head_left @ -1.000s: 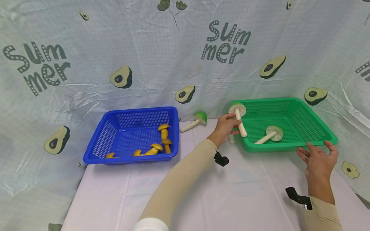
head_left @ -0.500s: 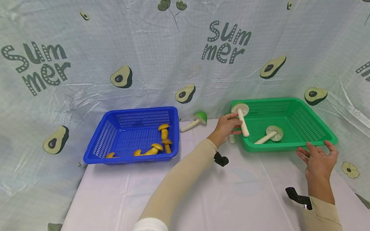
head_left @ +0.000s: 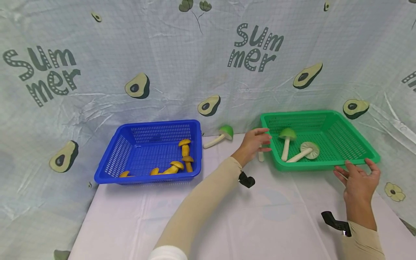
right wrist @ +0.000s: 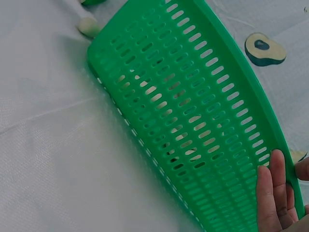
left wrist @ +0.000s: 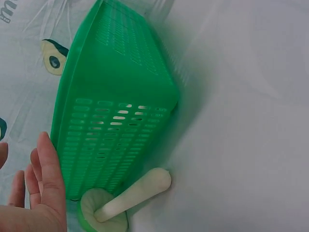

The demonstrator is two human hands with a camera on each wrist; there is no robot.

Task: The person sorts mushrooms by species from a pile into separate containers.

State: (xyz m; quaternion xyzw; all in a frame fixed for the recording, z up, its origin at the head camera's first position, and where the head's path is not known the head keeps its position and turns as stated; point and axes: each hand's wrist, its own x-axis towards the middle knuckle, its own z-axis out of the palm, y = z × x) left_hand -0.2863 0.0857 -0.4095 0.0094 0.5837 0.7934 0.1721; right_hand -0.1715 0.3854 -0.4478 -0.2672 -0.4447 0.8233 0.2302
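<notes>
At the left edge of the green basket [head_left: 325,165], my left hand [head_left: 251,144] has its fingers extended and holds nothing. Two toy mushrooms lie inside: a green-capped mushroom [head_left: 286,139] and another mushroom [head_left: 310,150] showing its pale underside. Between my left hand and the basket, on the table, lies a third mushroom [left wrist: 135,195], mostly hidden in the head view. My right hand [head_left: 359,180] grips the basket's front rim near the right corner, fingers outside the slotted wall and thumb over the rim.
A blue basket [head_left: 147,179] with several yellow mushrooms [head_left: 184,148] stands on the left. Between the baskets another green-capped mushroom [head_left: 216,139] lies near the back cloth [head_left: 175,72]. A pale cloth covers the table [head_left: 260,224].
The mushroom that my left hand held has been let go and now lies in the green basket beside the other one. My right hand has stayed on the rim.
</notes>
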